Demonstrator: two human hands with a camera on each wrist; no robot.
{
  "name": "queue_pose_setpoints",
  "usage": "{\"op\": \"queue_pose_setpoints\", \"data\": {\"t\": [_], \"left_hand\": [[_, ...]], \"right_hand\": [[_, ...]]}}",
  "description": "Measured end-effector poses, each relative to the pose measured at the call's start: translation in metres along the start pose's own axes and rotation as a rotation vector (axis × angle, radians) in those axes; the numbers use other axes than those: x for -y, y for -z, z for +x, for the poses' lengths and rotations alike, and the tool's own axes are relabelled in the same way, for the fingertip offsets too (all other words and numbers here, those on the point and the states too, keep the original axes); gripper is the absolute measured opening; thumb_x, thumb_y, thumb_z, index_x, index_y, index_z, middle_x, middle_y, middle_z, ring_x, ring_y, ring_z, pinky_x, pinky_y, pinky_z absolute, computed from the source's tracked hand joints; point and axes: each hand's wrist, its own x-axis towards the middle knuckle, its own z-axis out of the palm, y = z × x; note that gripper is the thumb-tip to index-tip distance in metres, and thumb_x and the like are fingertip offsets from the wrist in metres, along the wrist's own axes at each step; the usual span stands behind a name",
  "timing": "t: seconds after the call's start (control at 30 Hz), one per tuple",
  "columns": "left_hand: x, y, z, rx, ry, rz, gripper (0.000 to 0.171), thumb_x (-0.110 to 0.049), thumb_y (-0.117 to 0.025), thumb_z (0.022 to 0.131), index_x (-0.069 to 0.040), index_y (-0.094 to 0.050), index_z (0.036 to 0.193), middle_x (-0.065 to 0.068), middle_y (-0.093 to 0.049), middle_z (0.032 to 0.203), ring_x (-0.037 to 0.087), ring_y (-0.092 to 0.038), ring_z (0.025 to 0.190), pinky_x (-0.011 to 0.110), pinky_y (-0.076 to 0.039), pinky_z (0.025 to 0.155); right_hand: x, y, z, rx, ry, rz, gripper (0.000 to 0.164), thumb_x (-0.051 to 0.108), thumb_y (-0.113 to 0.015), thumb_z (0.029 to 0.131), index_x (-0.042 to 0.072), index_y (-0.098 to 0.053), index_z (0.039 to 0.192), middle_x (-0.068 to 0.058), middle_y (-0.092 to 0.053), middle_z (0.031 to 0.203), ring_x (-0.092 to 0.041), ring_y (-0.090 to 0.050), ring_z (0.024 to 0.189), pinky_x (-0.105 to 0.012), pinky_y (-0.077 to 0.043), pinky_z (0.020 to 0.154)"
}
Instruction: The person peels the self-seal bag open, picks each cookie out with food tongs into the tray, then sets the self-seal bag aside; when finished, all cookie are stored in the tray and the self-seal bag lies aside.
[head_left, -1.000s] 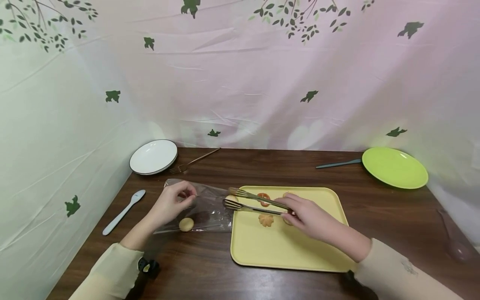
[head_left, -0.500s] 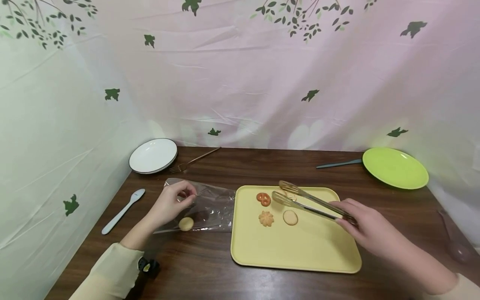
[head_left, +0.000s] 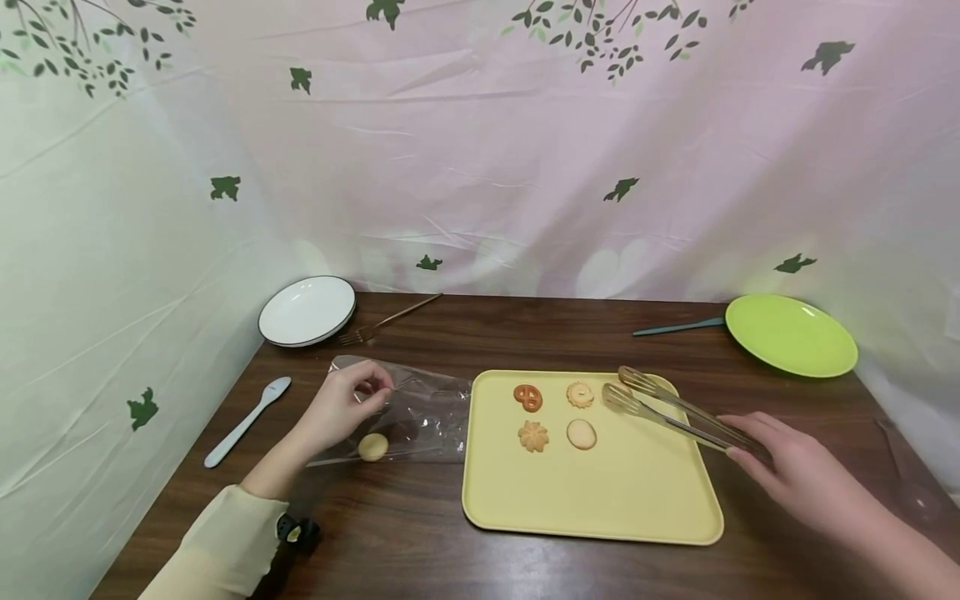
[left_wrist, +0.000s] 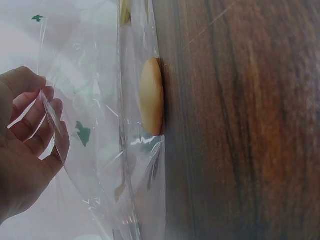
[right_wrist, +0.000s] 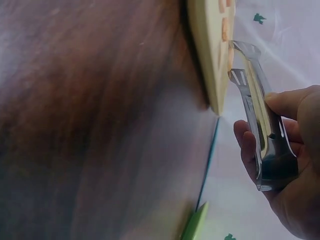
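My left hand (head_left: 348,400) stays above a clear plastic bag (head_left: 435,421), its thumb and fingers pinching the bag's edge (left_wrist: 57,125). One round cookie (head_left: 372,447) lies in the bag near the opening. My right hand (head_left: 795,467) grips metal tongs (head_left: 697,421), thumb on one arm and fingers on the other. Their tips are over the back right of the yellow tray (head_left: 592,500), with a tan cookie (right_wrist: 230,57) between them. On the tray lie a pretzel cookie (head_left: 528,397), a ring cookie (head_left: 580,394), a flower-shaped cookie (head_left: 533,436) and an oval cookie (head_left: 581,434).
White plates (head_left: 307,311) and a fork (head_left: 390,321) lie at the back left, a pale blue knife (head_left: 247,422) at the left. A lime plate (head_left: 791,335) and a teal utensil handle (head_left: 678,327) are at the back right. A clear spoon (head_left: 911,492) lies far right.
My right hand has carried the tongs, with a round cookie at their tips, rightward from the bag-side edge across the tray to its back right. My left hand has held still.
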Motion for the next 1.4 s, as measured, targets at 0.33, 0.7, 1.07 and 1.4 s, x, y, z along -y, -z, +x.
{"op": "queue_pose_setpoints", "data": {"t": [0.33, 0.7, 1.07, 1.4], "left_hand": [[0.000, 0.000, 0.000, 0.004, 0.002, 0.009, 0.011, -0.003, -0.068, 0.084, -0.013, -0.064, 0.086, -0.010, -0.063, 0.081, 0.005, -0.059, 0.075, 0.032, -0.054, 0.068], [-0.003, 0.002, 0.002, 0.007, 0.016, 0.021, 0.007, -0.004, -0.067, 0.085, -0.010, -0.065, 0.087, -0.009, -0.062, 0.082, 0.006, -0.059, 0.076, 0.031, -0.054, 0.069], [-0.004, 0.001, 0.003, 0.012, 0.008, 0.024, 0.009, -0.004, -0.066, 0.086, -0.012, -0.064, 0.088, -0.009, -0.062, 0.083, 0.006, -0.059, 0.077, 0.028, -0.053, 0.069], [-0.004, 0.000, 0.002, 0.015, 0.018, 0.027, 0.011, -0.004, -0.066, 0.086, -0.015, -0.064, 0.087, -0.010, -0.062, 0.083, 0.006, -0.059, 0.077, 0.031, -0.054, 0.070]], "right_hand": [[-0.008, -0.004, 0.000, 0.034, -0.039, 0.013, 0.046, 0.013, -0.079, 0.075, 0.007, -0.062, 0.117, 0.003, -0.063, 0.099, -0.004, -0.053, 0.079, -0.008, -0.036, 0.063], [0.036, -0.004, 0.042, 0.035, 0.065, 0.158, 0.038, 0.003, -0.073, 0.080, 0.011, -0.064, 0.116, 0.009, -0.062, 0.098, 0.003, -0.048, 0.074, -0.014, -0.037, 0.059], [0.092, -0.040, 0.094, 0.147, 0.209, 0.211, 0.030, 0.013, -0.067, 0.087, 0.009, -0.064, 0.117, 0.001, -0.066, 0.105, -0.006, -0.058, 0.085, -0.029, -0.051, 0.070], [0.129, -0.075, 0.126, 0.262, 0.259, 0.198, 0.033, 0.017, -0.063, 0.090, 0.006, -0.062, 0.121, 0.001, -0.063, 0.099, -0.006, -0.056, 0.078, -0.028, -0.051, 0.070]]}}
